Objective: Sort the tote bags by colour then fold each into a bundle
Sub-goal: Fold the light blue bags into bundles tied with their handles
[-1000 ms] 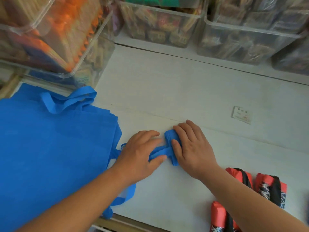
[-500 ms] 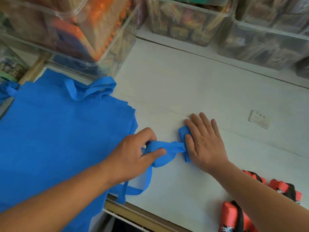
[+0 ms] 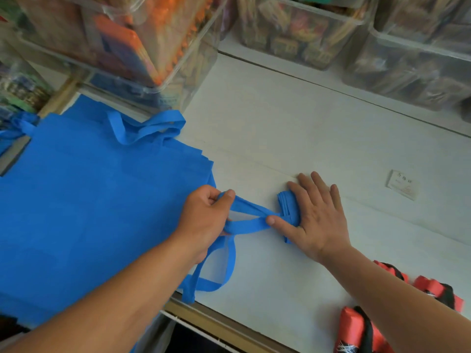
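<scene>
Left hand (image 3: 204, 220) has pulled the strap (image 3: 244, 226) out leftward, grip closed round it, away from the blue bundle (image 3: 286, 205) pinned under the flat, open right hand (image 3: 318, 220).

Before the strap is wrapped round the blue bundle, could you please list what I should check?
1. Right hand lies flat on the folded blue bundle, pinning it: ok.
2. Left hand grips the strap: ok.
3. Strap runs straight between the hands: ok.
4. Whether the loose loop below the left hand belongs to this bag or the blue pile: cannot tell.
5. Red bundles lie apart from the blue one: ok.
</scene>
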`<state>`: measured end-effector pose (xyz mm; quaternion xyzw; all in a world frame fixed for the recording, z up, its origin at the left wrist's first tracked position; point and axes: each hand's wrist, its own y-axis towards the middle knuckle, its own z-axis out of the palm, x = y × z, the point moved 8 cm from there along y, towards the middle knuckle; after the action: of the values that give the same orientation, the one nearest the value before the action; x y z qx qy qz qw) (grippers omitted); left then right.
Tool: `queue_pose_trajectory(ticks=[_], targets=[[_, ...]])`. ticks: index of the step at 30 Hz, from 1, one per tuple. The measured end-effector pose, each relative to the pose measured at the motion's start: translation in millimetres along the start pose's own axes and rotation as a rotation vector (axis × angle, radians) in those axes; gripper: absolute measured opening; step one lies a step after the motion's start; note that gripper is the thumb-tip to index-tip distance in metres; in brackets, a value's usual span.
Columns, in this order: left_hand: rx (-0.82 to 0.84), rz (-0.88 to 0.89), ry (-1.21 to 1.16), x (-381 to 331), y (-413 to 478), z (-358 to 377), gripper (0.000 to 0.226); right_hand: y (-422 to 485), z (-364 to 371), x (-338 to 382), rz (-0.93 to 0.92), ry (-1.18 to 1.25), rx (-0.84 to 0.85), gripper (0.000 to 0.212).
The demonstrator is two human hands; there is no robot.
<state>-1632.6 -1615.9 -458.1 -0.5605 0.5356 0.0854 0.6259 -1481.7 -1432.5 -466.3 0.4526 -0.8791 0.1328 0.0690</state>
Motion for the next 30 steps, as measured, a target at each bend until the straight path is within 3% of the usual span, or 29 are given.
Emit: queue_pose_trajectory(ticks=[5, 10, 15, 19, 21, 24, 25, 28, 30], targets=[[-0.039, -0.128, 0.092, 17.0, 3.1, 6.9, 0.008, 3.5, 8.2, 12.3, 0.125, -0.110, 0.013, 0.081], [-0.003, 0.105, 0.215, 16.1, -0.2, -0.5, 0.021, 4.8, 12.7, 21.3, 0.107, -0.165, -0.016, 0.075], [0.328, 0.363, 0.344, 0.8, -15.7, 7.3, 0.034, 4.9, 12.4, 20.1, 0.083, -0.116, -0.051, 0.065], [0.622, 0.505, 0.733, 3.5, -26.3, 8.4, 0.020, 5.4, 14.2, 17.8, 0.090, -0.109, -0.034, 0.066], [0.693, 0.552, 1.013, 8.8, -22.3, 3.1, 0.033, 5.8, 12.8, 17.9, 0.097, -0.096, -0.038, 0.066], [0.649, 1.028, 1.386, -3.6, -29.2, 7.1, 0.015, 5.3, 13.1, 17.8, 0.096, -0.095, -0.030, 0.066], [0.617, 1.205, 1.437, -7.4, -35.3, 9.9, 0.021, 5.5, 13.6, 17.8, 0.091, -0.097, -0.027, 0.066], [0.647, 1.554, 1.426, -19.9, -52.4, 19.9, 0.037, 6.7, 13.6, 18.4, 0.094, -0.099, -0.025, 0.067], [0.648, 1.667, 1.399, -27.4, -54.7, 26.7, 0.048, 7.1, 14.5, 18.5, 0.103, -0.095, -0.012, 0.068]])
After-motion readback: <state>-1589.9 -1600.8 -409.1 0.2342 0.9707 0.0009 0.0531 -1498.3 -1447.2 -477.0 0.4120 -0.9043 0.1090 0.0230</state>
